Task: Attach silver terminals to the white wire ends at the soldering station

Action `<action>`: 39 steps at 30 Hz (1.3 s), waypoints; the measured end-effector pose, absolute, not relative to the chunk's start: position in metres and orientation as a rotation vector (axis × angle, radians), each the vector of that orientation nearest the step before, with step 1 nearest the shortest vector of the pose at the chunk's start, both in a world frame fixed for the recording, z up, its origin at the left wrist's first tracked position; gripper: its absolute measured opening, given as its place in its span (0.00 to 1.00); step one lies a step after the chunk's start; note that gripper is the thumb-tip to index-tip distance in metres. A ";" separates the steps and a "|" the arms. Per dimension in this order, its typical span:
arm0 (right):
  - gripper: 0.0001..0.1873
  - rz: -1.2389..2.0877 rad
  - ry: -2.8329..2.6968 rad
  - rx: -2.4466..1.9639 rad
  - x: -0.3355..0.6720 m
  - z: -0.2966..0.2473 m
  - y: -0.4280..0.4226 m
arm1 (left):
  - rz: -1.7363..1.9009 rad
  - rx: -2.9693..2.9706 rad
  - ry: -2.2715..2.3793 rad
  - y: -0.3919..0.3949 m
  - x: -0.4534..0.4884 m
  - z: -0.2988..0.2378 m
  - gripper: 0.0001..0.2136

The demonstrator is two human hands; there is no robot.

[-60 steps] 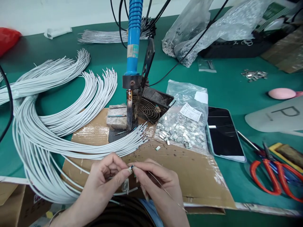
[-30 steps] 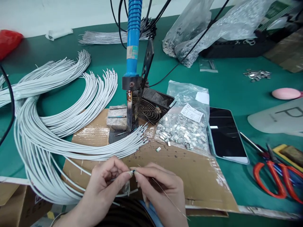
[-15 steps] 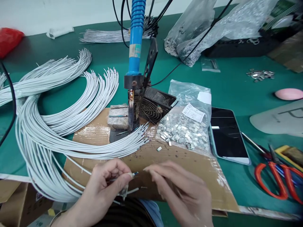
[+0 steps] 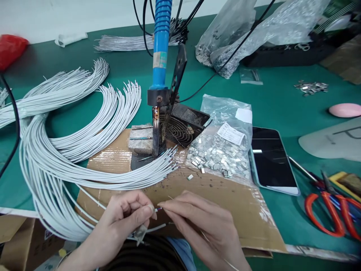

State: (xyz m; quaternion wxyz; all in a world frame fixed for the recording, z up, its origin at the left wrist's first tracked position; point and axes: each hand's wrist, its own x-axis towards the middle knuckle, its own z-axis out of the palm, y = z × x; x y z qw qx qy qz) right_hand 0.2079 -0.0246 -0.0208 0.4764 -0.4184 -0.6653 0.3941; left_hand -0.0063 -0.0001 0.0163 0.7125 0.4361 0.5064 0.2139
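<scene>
My left hand [image 4: 124, 214] pinches a white wire [image 4: 154, 209] with a blue-tipped end between thumb and fingers. A small metal-and-clear piece [image 4: 139, 233] hangs below that hand. My right hand [image 4: 203, 222] lies just to the right, its fingertips almost touching the wire's tip, and a thin bare strand [image 4: 183, 212] runs through its fingers. Both hands are over a cardboard sheet [image 4: 225, 192]. Behind them lies a large bundle of white wires [image 4: 84, 177], its tinned ends pointing toward a soldering iron [image 4: 161, 45].
The iron stands in a holder above a stone block [image 4: 140, 143], beside a small fan [image 4: 180, 130]. To the right are a bag of metal clips [image 4: 217, 154], a phone [image 4: 272, 162] and orange-handled scissors [image 4: 329, 214]. Plastic bags [image 4: 225, 37] sit behind.
My right hand, which had swung away to the right, has come back to the wire tip with the thin strand. My left hand has barely moved.
</scene>
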 end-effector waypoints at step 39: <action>0.05 1.551 -0.609 -1.142 0.166 -0.008 -0.031 | 0.604 0.878 1.061 0.000 -0.009 0.010 0.19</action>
